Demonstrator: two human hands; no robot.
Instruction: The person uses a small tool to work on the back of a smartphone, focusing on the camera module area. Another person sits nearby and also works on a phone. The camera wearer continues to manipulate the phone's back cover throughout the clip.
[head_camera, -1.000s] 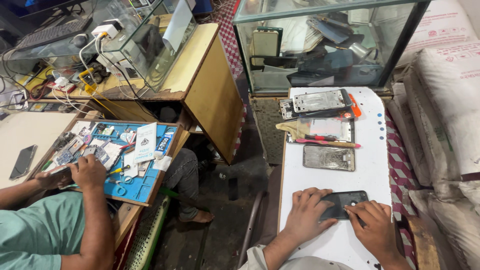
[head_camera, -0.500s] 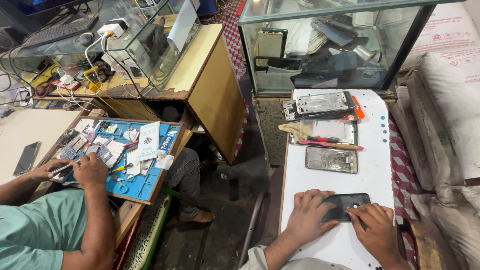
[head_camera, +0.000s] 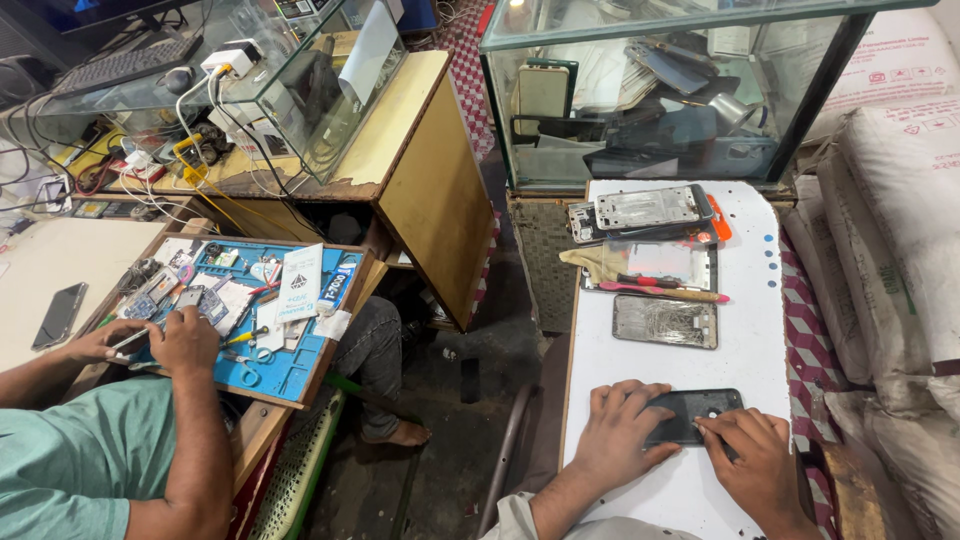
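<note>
Pressing down on a dark smartphone (head_camera: 693, 415), the left hand (head_camera: 622, 432) is lying flat with its fingers slightly spread, covering the left end of the device and holding it against the white table (head_camera: 760, 300). The right hand (head_camera: 758, 462) is resting on the lower right edge of the same phone; its fingers are curled together and seem to be pinching something thin and dark at the phone's edge — I cannot tell what it is. The phone is lying lengthwise near the front of the table, just before the person.

Farther back on the table, a cracked phone panel (head_camera: 665, 321) is lying flat, well apart from the hands. Behind it a red-handled tool (head_camera: 665, 290) is lying across another panel, and a stripped phone frame (head_camera: 652, 208) is sitting on a small pile near a glass display case (head_camera: 660, 90).

At the left, another person in a green shirt (head_camera: 70, 460) is sitting at a second desk, with both hands on a blue work mat (head_camera: 290, 360) covered with small parts — one of these hands (head_camera: 185, 340) is closed loosely over the mat. White sacks (head_camera: 900, 200) are standing along the right side.
</note>
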